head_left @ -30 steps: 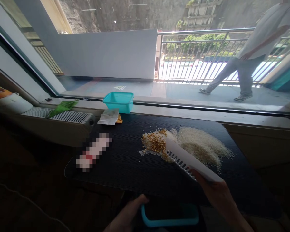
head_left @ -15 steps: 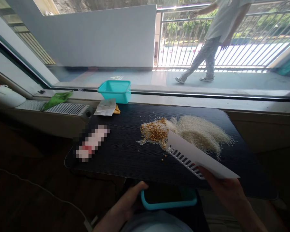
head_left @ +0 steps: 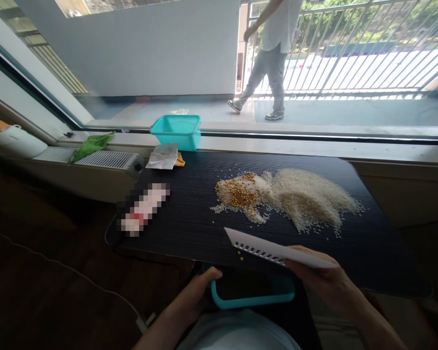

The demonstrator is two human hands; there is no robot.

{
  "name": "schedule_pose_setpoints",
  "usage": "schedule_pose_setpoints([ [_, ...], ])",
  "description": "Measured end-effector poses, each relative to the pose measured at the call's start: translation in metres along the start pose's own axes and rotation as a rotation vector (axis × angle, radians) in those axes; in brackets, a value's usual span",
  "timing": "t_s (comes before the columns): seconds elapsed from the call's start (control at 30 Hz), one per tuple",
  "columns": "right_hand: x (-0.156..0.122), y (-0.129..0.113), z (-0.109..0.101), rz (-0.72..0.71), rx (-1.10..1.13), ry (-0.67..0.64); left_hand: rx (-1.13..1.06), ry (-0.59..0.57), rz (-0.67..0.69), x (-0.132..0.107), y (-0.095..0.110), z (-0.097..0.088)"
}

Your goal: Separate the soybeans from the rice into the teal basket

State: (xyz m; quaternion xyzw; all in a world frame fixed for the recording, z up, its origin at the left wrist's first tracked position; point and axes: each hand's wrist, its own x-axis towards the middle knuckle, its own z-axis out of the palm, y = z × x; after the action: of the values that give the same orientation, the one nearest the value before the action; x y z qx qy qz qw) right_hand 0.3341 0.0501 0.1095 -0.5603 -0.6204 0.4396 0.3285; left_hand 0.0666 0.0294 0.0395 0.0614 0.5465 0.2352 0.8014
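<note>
My right hand (head_left: 323, 282) grips a white slotted scoop (head_left: 273, 251), held low over the front of the black table (head_left: 190, 223). A few yellow grains (head_left: 240, 253) lie by the scoop's tip. Farther back sit a heap of yellow grains mixed with rice (head_left: 243, 193) and a larger pile of white rice (head_left: 310, 197). My left hand (head_left: 195, 296) holds the rim of a teal container (head_left: 253, 299) just below the table's front edge.
A teal tub (head_left: 175, 130), a crumpled packet (head_left: 163, 156) and a blurred flat object (head_left: 144, 208) lie at the table's back and left. A radiator ledge (head_left: 105, 160) runs along the left. Beyond the window, a person (head_left: 272, 53) walks on the balcony.
My right hand has drawn the scoop back from the yellow heap to the table's front edge, above the teal container. A few yellow grains came along. The person outside walked left.
</note>
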Motion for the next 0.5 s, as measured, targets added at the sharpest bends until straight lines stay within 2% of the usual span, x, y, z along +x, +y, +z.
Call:
schedule_pose_setpoints([
  [0.1,-0.005,-0.010,0.000,-0.028,0.002,-0.133,0.006,0.010,0.020,-0.001,-0.001,-0.004],
  [0.17,-0.012,-0.016,0.000,-0.028,0.023,-0.143,0.001,0.005,0.024,0.000,-0.003,-0.007],
  [0.23,-0.016,-0.018,0.000,-0.016,0.035,-0.095,-0.004,-0.004,0.022,0.002,-0.004,-0.009],
  [0.3,-0.018,-0.016,-0.002,0.032,0.027,0.063,0.008,-0.006,0.021,0.004,-0.005,-0.010],
  [0.43,-0.011,-0.007,-0.007,0.216,-0.063,0.525,0.035,-0.021,0.026,0.004,-0.006,-0.008],
  [0.5,-0.005,-0.006,-0.009,0.253,-0.117,0.627,0.029,-0.022,0.027,0.003,-0.005,-0.006],
])
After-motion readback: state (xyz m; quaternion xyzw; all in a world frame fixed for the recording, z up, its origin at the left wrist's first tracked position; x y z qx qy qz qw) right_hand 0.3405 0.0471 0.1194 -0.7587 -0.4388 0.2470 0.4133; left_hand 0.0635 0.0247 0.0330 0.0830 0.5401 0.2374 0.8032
